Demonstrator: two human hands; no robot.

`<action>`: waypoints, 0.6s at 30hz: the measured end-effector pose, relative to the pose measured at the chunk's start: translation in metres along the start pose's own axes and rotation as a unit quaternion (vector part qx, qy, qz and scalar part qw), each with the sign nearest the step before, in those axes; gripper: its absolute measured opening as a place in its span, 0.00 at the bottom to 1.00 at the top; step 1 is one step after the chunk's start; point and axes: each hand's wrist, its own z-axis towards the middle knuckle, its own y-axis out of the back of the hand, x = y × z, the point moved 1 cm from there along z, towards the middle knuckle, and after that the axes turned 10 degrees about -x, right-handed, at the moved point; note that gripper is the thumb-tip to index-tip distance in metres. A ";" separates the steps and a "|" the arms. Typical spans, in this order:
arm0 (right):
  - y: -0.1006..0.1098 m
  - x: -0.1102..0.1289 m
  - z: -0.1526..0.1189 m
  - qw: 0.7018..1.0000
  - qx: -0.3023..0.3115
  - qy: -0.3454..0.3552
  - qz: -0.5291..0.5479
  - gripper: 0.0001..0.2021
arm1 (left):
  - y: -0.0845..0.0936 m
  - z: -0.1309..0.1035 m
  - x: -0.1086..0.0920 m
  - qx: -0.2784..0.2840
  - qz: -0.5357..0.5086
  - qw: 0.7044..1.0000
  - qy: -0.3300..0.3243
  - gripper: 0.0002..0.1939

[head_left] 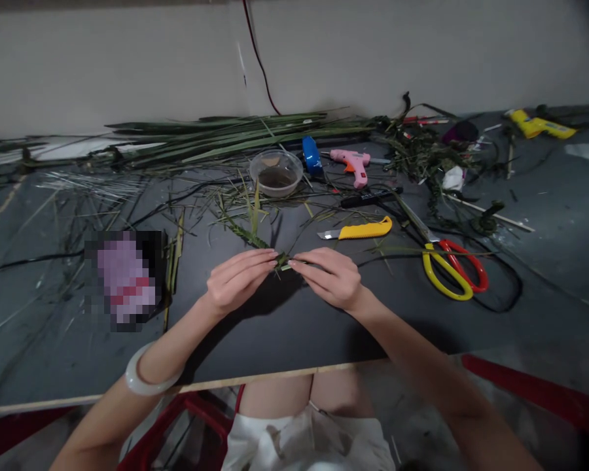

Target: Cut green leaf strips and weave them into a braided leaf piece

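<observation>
My left hand (238,278) pinches a small woven piece of green leaf strips (250,237), whose braided part and upright blades stick out beyond the fingertips. Facing it, almost touching, my right hand (331,278) is closed at the fingertips on the end of the same leaf piece. A long thin strip runs off to the right past the right hand. Just beyond the hands lies a yellow utility knife (366,228) with its blade out. Scissors (449,261) with one yellow and one red handle rest to the right.
At the back are a plastic bowl of water (276,176), a blue tape roll (312,157), a pink glue gun (353,165) and long green leaves (235,137). A black marker (370,197) lies nearer. Leaf scraps and a black cable spread about; a yellow glue gun (542,125) is far right.
</observation>
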 end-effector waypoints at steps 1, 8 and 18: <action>0.000 0.000 -0.001 1.000 0.000 -0.010 0.005 0.11 | 0.000 0.000 0.000 -0.002 -0.004 1.000 0.003 0.13; -0.001 0.001 -0.002 1.000 -0.007 -0.013 0.017 0.10 | -0.001 -0.002 -0.003 0.008 -0.029 0.999 -0.013 0.13; -0.005 0.003 0.002 0.995 -0.048 -0.037 0.074 0.09 | -0.003 0.004 -0.005 -0.017 -0.057 0.997 0.049 0.12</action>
